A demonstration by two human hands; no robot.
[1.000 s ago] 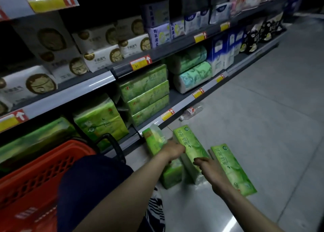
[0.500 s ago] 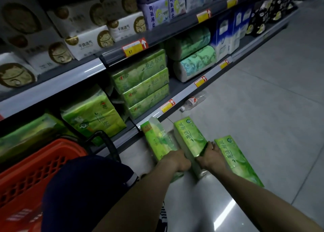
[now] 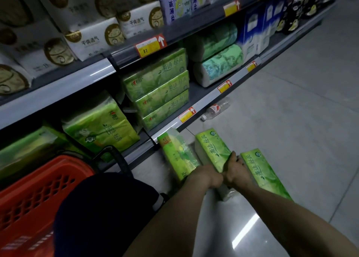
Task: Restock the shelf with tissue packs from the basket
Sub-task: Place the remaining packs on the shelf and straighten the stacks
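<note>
Though shelf edge [image 3: 206,101] close ahead and floor [image 3: 291,121] open rightward, my left hand [image 3: 207,176] and right hand [image 3: 237,169] clamped round middle tissue pack [image 3: 210,150].

- The aisle is dim overall; the pale grey tiled floor [image 3: 291,121] is the brightest area, lit from above.
- A white streak of glare lies on the glossy floor near the bottom edge.
- Deep shadow fills the space under the grey metal shelf boards [image 3: 58,93], and the far-left goods sink into black.
- The red plastic basket [image 3: 38,198] sits in shade.
- The glossy green plastic-wrapped tissue pack [image 3: 211,150], gripped by the left hand [image 3: 206,178] and right hand [image 3: 237,171], catches soft light, and its large print is readable.
- Wide-angle distortion bows the shelf edges and stretches the forearms.
- Fine detail is soft and grainy; the small print on the yellow price tags [image 3: 149,47] is unreadable.
</note>
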